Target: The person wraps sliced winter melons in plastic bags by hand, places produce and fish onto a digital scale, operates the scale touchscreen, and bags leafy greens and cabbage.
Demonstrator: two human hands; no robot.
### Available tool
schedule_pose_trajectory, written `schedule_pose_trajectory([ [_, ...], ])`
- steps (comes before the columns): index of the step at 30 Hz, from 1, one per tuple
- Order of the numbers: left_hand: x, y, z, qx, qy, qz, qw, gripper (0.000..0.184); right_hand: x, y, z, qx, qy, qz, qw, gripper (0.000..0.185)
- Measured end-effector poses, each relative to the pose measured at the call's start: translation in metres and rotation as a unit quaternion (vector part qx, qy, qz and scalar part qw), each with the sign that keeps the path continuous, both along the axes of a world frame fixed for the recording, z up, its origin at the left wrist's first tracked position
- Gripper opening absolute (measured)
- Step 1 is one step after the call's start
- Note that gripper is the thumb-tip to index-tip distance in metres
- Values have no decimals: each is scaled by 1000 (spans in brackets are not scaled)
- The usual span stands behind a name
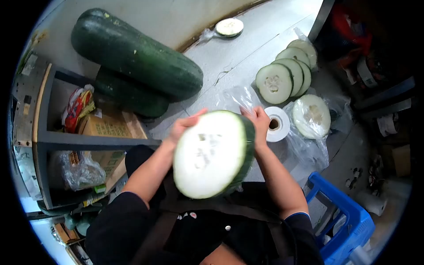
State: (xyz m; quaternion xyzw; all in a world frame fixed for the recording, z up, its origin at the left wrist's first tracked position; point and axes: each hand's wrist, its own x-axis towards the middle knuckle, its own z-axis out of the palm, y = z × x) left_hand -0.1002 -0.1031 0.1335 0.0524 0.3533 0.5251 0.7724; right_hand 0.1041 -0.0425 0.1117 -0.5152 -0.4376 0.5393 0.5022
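A thick cut piece of winter melon [210, 154] is held up in front of my body, its white cut face towards me and dark green rind on the right. My left hand [187, 126] grips its upper left edge, with some fingers hidden behind it. At the upper right edge, my right hand [259, 123] is closed against the rind, its fingertips partly hidden. Clear plastic film [240, 97] lies just beyond the right fingers. Beside that hand stands a white roll [284, 126] with a brown core.
Whole winter melons [137, 53] lie at the left, by a shelf [97, 139] with boxes. Several melon slices [274, 84] overlap at the right, near a film-covered slice [311, 115]. Another cut piece [229, 27] lies farther off. A blue plastic stool [346, 216] stands at lower right.
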Motion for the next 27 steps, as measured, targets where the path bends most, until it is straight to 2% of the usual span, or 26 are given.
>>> schedule_pose_trajectory([
  [1,10,1,-12,-24,16,-12,1000,51,3,4,-10,-36,59,62,996,27],
  [2,10,2,-19,-17,-53,-59,997,52,10,9,-23,-80,104,101,986,23],
  [4,12,11,-26,1,-190,-159,969,53,24,12,-11,-145,162,125,968,17],
  [5,12,10,-26,-18,-205,-162,965,53,28,14,-11,-166,209,129,955,15],
  [7,4,10,-15,-51,-229,-167,958,53,30,15,-2,-142,177,91,970,20],
  [8,-2,8,-15,-61,-233,-168,956,51,42,15,13,-208,200,113,951,25],
  [9,-8,7,-10,-83,-190,-150,967,49,50,16,20,-202,249,122,939,29],
  [11,-19,7,-1,-126,-102,-114,980,47,62,18,38,-190,156,141,959,33],
  [12,-28,6,-5,-139,-24,-92,986,46,58,10,37,-89,15,151,984,34],
  [13,-27,7,-7,-146,51,-38,987,44,50,-3,37,16,-125,155,980,36],
  [15,-27,6,-12,-161,200,71,964,41,29,-37,43,51,-262,208,941,36],
  [17,-21,-3,-34,-154,247,179,940,34,5,-76,53,99,-294,292,905,30],
  [19,14,-14,-37,-178,253,299,903,31,-14,-102,53,107,-220,352,904,25],
  [20,-8,-41,-99,-138,420,174,880,32,-26,-116,47,100,-170,379,904,25],
  [21,-46,-75,-229,-121,626,4,770,33,-35,-127,47,144,-131,385,902,25],
  [22,-21,-94,-228,-91,605,18,791,33,-38,-129,50,134,-116,381,907,25],
  [25,22,-124,-182,-142,429,44,891,34,-32,-106,57,95,-39,375,921,26],
  [27,28,-133,-170,-153,402,35,902,34,-24,-103,49,94,-69,463,879,28],
])
